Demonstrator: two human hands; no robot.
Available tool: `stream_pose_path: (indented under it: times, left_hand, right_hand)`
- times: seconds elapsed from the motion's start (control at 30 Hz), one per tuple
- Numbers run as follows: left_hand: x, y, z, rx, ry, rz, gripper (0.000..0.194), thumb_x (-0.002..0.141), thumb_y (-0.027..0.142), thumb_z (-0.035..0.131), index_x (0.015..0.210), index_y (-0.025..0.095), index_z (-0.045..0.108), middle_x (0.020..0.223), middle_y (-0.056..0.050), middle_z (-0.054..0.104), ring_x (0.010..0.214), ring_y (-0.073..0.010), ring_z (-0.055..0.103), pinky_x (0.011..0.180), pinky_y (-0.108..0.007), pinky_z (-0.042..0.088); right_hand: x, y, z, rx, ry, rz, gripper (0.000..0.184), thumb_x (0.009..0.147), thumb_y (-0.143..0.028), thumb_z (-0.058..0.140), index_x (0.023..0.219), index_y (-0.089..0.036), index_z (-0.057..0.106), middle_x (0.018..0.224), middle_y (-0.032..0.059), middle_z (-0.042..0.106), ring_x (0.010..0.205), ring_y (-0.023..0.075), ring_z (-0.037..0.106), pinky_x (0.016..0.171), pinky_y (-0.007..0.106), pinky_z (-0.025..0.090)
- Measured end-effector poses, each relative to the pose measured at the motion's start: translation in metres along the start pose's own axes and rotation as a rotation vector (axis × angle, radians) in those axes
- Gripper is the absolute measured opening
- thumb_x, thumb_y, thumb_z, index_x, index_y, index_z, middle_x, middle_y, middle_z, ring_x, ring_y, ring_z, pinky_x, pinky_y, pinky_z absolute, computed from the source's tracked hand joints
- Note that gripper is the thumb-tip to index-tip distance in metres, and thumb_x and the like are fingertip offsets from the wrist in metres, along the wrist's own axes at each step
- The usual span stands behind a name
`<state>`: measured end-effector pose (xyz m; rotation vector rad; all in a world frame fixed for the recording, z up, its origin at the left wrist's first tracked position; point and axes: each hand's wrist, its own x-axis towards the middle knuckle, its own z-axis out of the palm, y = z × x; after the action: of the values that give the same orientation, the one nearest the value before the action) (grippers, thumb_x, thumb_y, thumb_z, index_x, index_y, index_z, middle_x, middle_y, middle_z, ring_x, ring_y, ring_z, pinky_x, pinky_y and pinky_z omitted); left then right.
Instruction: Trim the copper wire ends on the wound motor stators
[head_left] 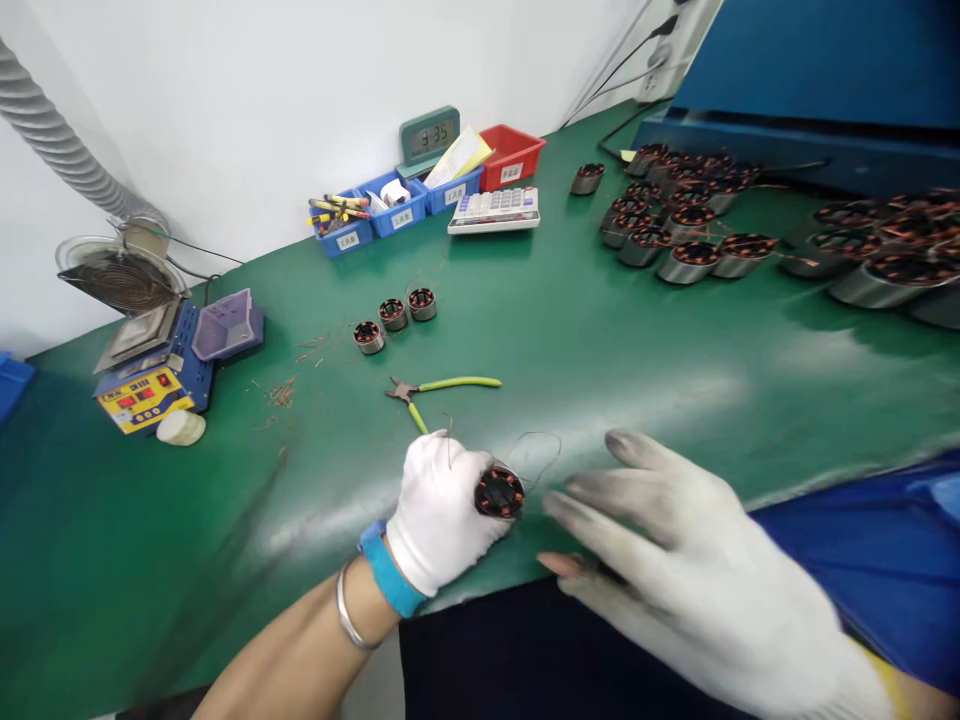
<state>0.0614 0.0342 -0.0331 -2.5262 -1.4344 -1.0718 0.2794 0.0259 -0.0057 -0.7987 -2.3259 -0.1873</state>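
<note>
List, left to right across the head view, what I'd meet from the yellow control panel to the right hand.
Yellow control panel → purple tray → pile of copper wire clippings → left hand → wound core it holds → right hand.

I look from afar onto a workshop: wound stators at two o'clock, labelled bins at eleven, a hose at ten.
</note>
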Motion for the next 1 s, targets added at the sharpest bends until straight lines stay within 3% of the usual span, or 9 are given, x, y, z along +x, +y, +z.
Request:
stream_pose_path:
  times: [0.27,0.4,0.47,0.57,0.67,0.8,0.87,0.93,1.0]
  left_hand:
    - [0.000,-0.001,-0.002,0.024,0.052,0.037,0.008,0.085,0.023,0.060,0.092,0.021,0.062,0.080,-0.005,0.069,0.075,-0.0226,0.066,0.088,-0.045,0.055]
    - [0.003,-0.002,0.001,-0.065,-0.070,-0.030,0.019,0.082,0.031,0.065,0.096,0.018,0.064,0.078,-0.005,0.068,0.076,-0.0247,0.068,0.092,-0.048,0.056]
    - [0.004,-0.003,0.000,-0.172,-0.168,-0.093,0.043,0.077,0.030,0.068,0.117,0.015,0.061,0.088,-0.007,0.073,0.085,-0.0279,0.071,0.096,-0.051,0.056]
    - [0.003,-0.007,-0.003,-0.313,-0.303,-0.172,0.094,0.072,0.024,0.070,0.154,0.012,0.026,0.113,-0.012,0.075,0.113,-0.0336,0.068,0.105,-0.053,0.052]
    - [0.000,-0.014,-0.014,-0.371,-0.398,-0.173,0.115,0.073,0.017,0.064,0.161,0.015,-0.009,0.137,-0.017,0.065,0.138,-0.0359,0.053,0.113,-0.057,0.046]
    - [0.002,-0.019,-0.036,-0.423,-0.401,-0.194,0.120,0.066,0.011,0.060,0.161,0.018,-0.013,0.162,-0.022,0.035,0.150,-0.0343,0.037,0.120,-0.055,0.040]
    - [0.005,-0.014,-0.044,-0.403,-0.209,-0.280,0.111,0.067,0.015,0.061,0.162,0.020,0.004,0.150,-0.019,0.051,0.139,-0.0322,0.052,0.113,-0.052,0.048]
    - [0.008,-0.005,-0.048,-0.285,0.018,-0.398,0.096,0.068,0.025,0.069,0.154,0.017,0.028,0.111,-0.010,0.070,0.101,-0.0275,0.072,0.092,-0.045,0.060]
    - [0.008,0.008,-0.048,-0.144,0.084,-0.484,0.095,0.062,0.041,0.079,0.146,0.015,0.041,0.074,0.003,0.063,0.064,-0.0207,0.067,0.068,-0.038,0.061]
  right_hand:
    - [0.027,-0.019,0.027,0.064,-0.020,0.039,0.018,0.088,-0.013,0.054,0.084,-0.021,0.069,0.081,0.0044,0.073,0.077,0.0222,0.067,0.104,0.057,0.048]
    - [0.036,-0.007,0.029,0.261,0.001,0.173,0.017,0.092,-0.015,0.050,0.082,-0.023,0.062,0.084,0.0052,0.071,0.087,0.0233,0.068,0.098,0.048,0.054]
    - [0.045,0.005,0.029,0.362,-0.035,0.245,0.017,0.092,-0.018,0.049,0.080,-0.023,0.061,0.087,0.0064,0.071,0.089,0.0237,0.068,0.088,0.042,0.057]
    - [0.052,0.024,0.025,0.453,-0.107,0.335,0.016,0.091,-0.023,0.050,0.081,-0.023,0.061,0.090,0.0070,0.070,0.085,0.0221,0.068,0.074,0.034,0.056]
    - [0.048,0.035,0.017,0.444,-0.241,0.313,0.009,0.088,-0.027,0.059,0.087,-0.024,0.067,0.100,0.0058,0.072,0.087,0.0213,0.070,0.069,0.031,0.054]
    - [0.043,0.025,0.016,0.273,-0.296,0.146,0.027,0.077,-0.037,0.077,0.100,-0.024,0.073,0.106,0.0085,0.072,0.099,0.0288,0.068,0.082,0.039,0.053]
    - [0.047,0.014,0.023,0.232,-0.334,0.075,0.016,0.080,-0.033,0.075,0.091,-0.022,0.074,0.095,0.0080,0.072,0.096,0.0288,0.066,0.088,0.042,0.050]
    - [0.052,0.008,0.029,0.209,-0.395,0.091,0.007,0.085,-0.024,0.067,0.081,-0.021,0.071,0.087,0.0068,0.070,0.089,0.0260,0.065,0.083,0.039,0.047]
    - [0.058,0.008,0.033,0.235,-0.448,0.230,0.014,0.088,-0.020,0.059,0.080,-0.021,0.069,0.085,0.0051,0.070,0.082,0.0216,0.064,0.069,0.032,0.043]
